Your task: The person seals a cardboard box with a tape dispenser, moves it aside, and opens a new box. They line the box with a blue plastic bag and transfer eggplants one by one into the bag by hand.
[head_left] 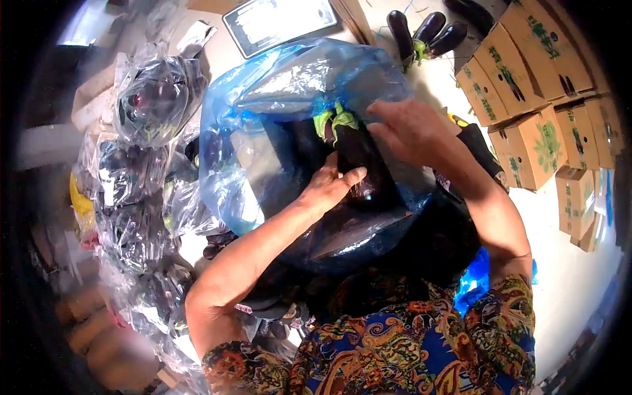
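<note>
Dark purple eggplants (355, 146) with green caps lie inside a box lined with a translucent blue plastic bag (224, 141). My left hand (332, 181) reaches into the bag, its thumb across one eggplant and its fingers down along that eggplant's side, partly hidden. Over the right side of the bag, my right hand (409, 128) is raised, fingers apart and slightly bent, with nothing visible in them. The bag's edges spread out around the box, and dark shade hides much of the inside.
Clear plastic bags (155, 99) of dark produce are heaped along the left. Three loose eggplants (429, 27) lie at the back right. Printed cardboard boxes (530, 141) are stacked on the right. A flat scale-like panel (280, 23) is behind the blue bag.
</note>
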`<state>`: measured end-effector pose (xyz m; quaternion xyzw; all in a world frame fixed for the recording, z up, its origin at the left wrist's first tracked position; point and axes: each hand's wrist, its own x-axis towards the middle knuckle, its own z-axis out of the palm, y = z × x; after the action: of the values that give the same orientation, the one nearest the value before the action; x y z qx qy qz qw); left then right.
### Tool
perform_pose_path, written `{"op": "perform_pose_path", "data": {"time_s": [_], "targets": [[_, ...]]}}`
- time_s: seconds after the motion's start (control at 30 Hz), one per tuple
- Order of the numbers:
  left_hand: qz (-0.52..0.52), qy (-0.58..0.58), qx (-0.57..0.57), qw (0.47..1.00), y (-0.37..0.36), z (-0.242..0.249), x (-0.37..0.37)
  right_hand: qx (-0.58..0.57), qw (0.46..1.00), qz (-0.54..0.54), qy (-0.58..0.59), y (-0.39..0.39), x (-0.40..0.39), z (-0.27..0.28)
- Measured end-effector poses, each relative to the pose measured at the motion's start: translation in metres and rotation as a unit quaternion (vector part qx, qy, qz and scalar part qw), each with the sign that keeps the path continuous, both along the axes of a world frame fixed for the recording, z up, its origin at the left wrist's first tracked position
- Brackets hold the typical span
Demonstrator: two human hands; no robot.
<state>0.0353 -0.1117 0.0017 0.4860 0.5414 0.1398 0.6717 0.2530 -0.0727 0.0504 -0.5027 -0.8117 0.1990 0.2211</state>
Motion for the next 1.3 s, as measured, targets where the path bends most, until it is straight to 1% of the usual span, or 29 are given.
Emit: {"op": "perform_pose_path", "data": {"time_s": [0.07,0.1,0.17,0.2,0.27,0.3,0.37,0.4,0.43,0.47,0.53,0.57,0.6,0.63,0.7,0.73,0.77,0.8,0.87,0.93,1.0,1.03,1.07,1.1,1.13,1.17,1.2,1.23,1.3], "targets": [[0.021,0.0,0.005,1.0,-0.005,0.008,0.001,0.049,0.998,-0.011,0.025,-0.001,0.006,-0.008],[0.012,0.014,-0.067,0.998,-0.001,0.017,0.002,0.018,1.0,-0.013,0.004,-0.001,0.007,-0.004],[0.016,0.041,-0.042,0.998,-0.002,0.015,0.002,-0.045,0.998,-0.016,-0.036,0.001,0.005,0.009],[0.018,0.056,-0.029,0.998,-0.003,0.012,0.003,-0.04,0.998,-0.022,-0.034,0.001,0.004,0.01],[0.053,-0.027,-0.001,0.998,-0.007,-0.009,0.008,-0.028,0.999,-0.031,-0.028,0.0,0.003,0.01],[0.074,-0.069,0.013,0.995,-0.009,-0.009,0.012,-0.029,0.999,-0.028,-0.027,-0.001,0.004,0.011],[0.036,0.051,0.033,0.998,-0.007,-0.01,0.013,-0.03,0.999,-0.014,-0.024,-0.001,0.001,0.014],[0.02,0.111,0.044,0.993,-0.004,-0.005,0.012,-0.023,0.999,-0.013,-0.02,-0.001,0.0,0.012],[0.021,0.145,0.02,0.989,-0.001,0.015,0.016,-0.015,1.0,-0.012,-0.016,-0.002,0.0,0.007],[0.027,0.093,-0.003,0.995,0.0,0.026,0.015,-0.007,1.0,-0.01,-0.013,-0.002,0.002,0.005],[0.035,-0.013,-0.048,0.998,0.001,0.044,0.0,-0.028,1.0,-0.01,0.006,0.0,0.002,0.017],[-0.004,0.029,-0.071,0.997,0.007,0.054,-0.018,-0.04,0.999,-0.008,0.015,0.001,0.002,0.021],[0.003,0.001,-0.1,0.995,0.005,0.105,-0.021,-0.014,1.0,-0.011,0.023,0.001,0.003,0.016],[-0.003,0.03,-0.116,0.993,0.008,0.106,-0.043,0.011,0.999,-0.013,0.031,0.001,0.007,0.007],[0.008,0.013,-0.099,0.995,0.003,0.125,-0.087,-0.005,1.0,-0.008,0.01,0.002,0.009,0.004],[0.032,-0.029,-0.061,0.997,-0.007,0.15,-0.107,-0.011,1.0,0.024,-0.008,0.005,0.005,0.005],[0.072,-0.031,-0.01,0.997,-0.02,0.176,-0.125,-0.043,0.998,0.037,-0.017,0.005,-0.002,0.009],[0.099,-0.04,0.032,0.994,-0.034,0.188,-0.15,-0.075,0.995,0.054,-0.028,0.001,-0.01,0.011],[0.131,-0.066,0.107,0.983,-0.055,0.203,-0.197,-0.132,0.988,0.072,0.028,-0.003,-0.008,-0.008],[0.2,0.022,0.191,0.961,-0.088,0.208,-0.233,-0.191,0.974,0.112,0.039,-0.003,-0.018,-0.003],[0.259,0.111,0.222,0.934,-0.132,0.187,-0.269,-0.233,0.965,0.122,0.004,0.001,-0.017,-0.008],[0.262,0.094,0.191,0.941,-0.157,0.166,-0.288,-0.261,0.957,0.126,-0.001,0.004,-0.02,-0.006],[0.295,0.092,0.139,0.941,-0.186,0.139,-0.302,-0.288,0.95,0.124,-0.006,0.008,-0.022,-0.006],[0.34,0.09,0.12,0.928,-0.213,0.116,-0.3,-0.3,0.943,0.143,-0.002,0.018,-0.011,-0.017],[0.315,0.127,0.079,0.937,-0.247,0.073,-0.312,-0.339,0.933,0.122,0.001,0.013,-0.027,0.005],[0.336,0.129,0.051,0.932,-0.274,0.048,-0.297,-0.324,0.94,0.108,0.015,0.012,-0.023,-0.001],[0.325,0.193,0.014,0.926,-0.306,0.01,-0.285,-0.334,0.937,0.1,0.012,0.016,-0.013,-0.013],[0.297,0.2,-0.031,0.933,-0.318,-0.01,-0.265,-0.344,0.934,0.091,0.01,0.021,-0.003,-0.024],[0.218,0.301,-0.001,0.929,-0.373,-0.095,-0.245,-0.411,0.906,0.089,-0.039,0.036,-0.004,-0.028]]}}
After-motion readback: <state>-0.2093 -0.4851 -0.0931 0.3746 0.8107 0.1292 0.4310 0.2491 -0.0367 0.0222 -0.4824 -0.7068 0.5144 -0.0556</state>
